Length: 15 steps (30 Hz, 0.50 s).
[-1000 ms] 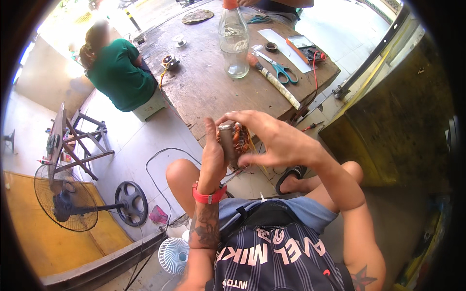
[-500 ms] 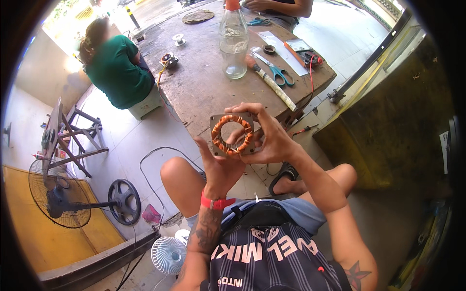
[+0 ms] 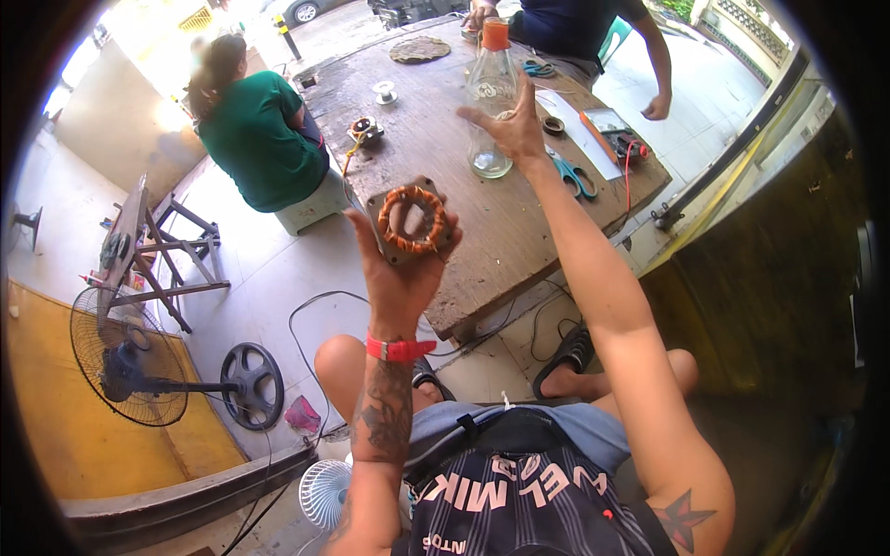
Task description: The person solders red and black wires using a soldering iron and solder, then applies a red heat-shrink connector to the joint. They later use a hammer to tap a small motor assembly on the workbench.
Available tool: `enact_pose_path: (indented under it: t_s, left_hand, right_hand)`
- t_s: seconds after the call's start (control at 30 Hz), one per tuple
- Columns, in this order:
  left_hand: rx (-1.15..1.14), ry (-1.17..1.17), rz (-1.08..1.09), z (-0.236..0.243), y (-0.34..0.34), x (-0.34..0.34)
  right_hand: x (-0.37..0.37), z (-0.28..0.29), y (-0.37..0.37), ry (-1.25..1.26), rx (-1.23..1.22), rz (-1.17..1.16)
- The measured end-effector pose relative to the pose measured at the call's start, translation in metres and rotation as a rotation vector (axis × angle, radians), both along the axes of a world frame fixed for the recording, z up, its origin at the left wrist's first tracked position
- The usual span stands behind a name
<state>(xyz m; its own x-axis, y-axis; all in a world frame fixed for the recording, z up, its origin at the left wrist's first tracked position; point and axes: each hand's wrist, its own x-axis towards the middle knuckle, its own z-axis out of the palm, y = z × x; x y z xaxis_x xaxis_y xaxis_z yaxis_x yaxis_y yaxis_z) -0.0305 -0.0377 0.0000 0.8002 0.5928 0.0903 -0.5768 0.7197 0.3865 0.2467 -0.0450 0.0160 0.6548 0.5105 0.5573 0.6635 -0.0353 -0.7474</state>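
My left hand (image 3: pixel 405 269) grips a square motor stator (image 3: pixel 373 206) with a ring of copper windings, palm beneath it and thumb at its left side. Its round opening faces up, and fingers show through it. Stretched over the table, my right hand (image 3: pixel 515 128) is open, its thumb and fingers spread and nothing seen in them. It overlaps a clear glass bottle (image 3: pixel 489 165) with an orange cap, standing upright; whether they touch I cannot tell. Beside my right wrist lie blue-handled scissors (image 3: pixel 581 183) and a dark tape roll (image 3: pixel 553 125).
The wooden table (image 3: pixel 445 278) also bears a white spool (image 3: pixel 384 92), a small wound motor part (image 3: pixel 364 130) and a meter with red lead (image 3: pixel 634 152). A person in green (image 3: pixel 264 139) sits left; another person (image 3: pixel 575 28) is across the table. A black fan (image 3: pixel 120 371) stands left.
My right hand has let go of the stator and moved forward to the bottle. My left hand keeps the stator, now further left. The person across has an arm lowered at the right.
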Motion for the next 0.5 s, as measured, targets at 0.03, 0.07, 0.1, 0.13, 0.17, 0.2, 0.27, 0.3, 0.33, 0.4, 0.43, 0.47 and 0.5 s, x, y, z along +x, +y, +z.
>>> enact_pose_path:
  t_s: [0.03, 0.07, 0.1, 0.13, 0.17, 0.2, 0.27, 0.3, 0.33, 0.4, 0.43, 0.47, 0.5]
  left_hand:
    - [0.065, -0.008, 0.036, 0.008, 0.012, 0.002]
    - [0.146, 0.063, 0.107, 0.019, 0.027, 0.005]
    - [0.195, 0.053, 0.146, 0.031, 0.042, 0.006]
    - [0.265, 0.043, 0.175, 0.044, 0.057, 0.009]
    - [0.295, 0.104, 0.234, 0.054, 0.067, 0.013]
    - [0.368, 0.019, 0.22, 0.064, 0.073, 0.015]
    - [0.458, 0.055, 0.338, 0.083, 0.078, 0.017]
    - [0.493, 0.016, 0.338, 0.093, 0.078, 0.019]
    - [0.537, -0.098, 0.292, 0.102, 0.077, 0.02]
    - [0.818, 0.138, 0.395, 0.121, 0.073, 0.021]
    - [0.95, 0.148, 0.415, 0.128, 0.071, 0.024]
    - [1.068, 0.201, 0.457, 0.134, 0.07, 0.028]
    - [1.291, 0.156, 0.564, 0.139, 0.07, 0.034]
  right_hand:
    - [-0.002, -0.001, 0.006, 0.098, 0.019, 0.124]
    - [-0.006, -0.001, 0.006, 0.197, 0.037, 0.25]
    - [-0.018, -0.003, 0.003, 0.1, 0.139, 0.332]
    - [-0.035, -0.005, -0.004, 0.061, 0.196, 0.394]
    - [-0.052, -0.009, -0.018, -0.045, 0.236, 0.455]
    - [-0.068, -0.011, -0.033, -0.086, 0.218, 0.501]
    - [-0.09, -0.01, -0.054, -0.087, 0.136, 0.424]
    - [-0.098, -0.008, -0.063, -0.084, 0.09, 0.386]
    - [-0.103, -0.005, -0.068, -0.083, 0.076, 0.389]
    - [-0.108, 0.001, -0.072, -0.008, 0.035, 0.405]
    - [-0.109, 0.003, -0.071, -0.008, 0.039, 0.422]
    - [-0.109, 0.004, -0.069, 0.029, 0.024, 0.422]
    - [-0.11, 0.004, -0.067, 0.037, 0.03, 0.425]
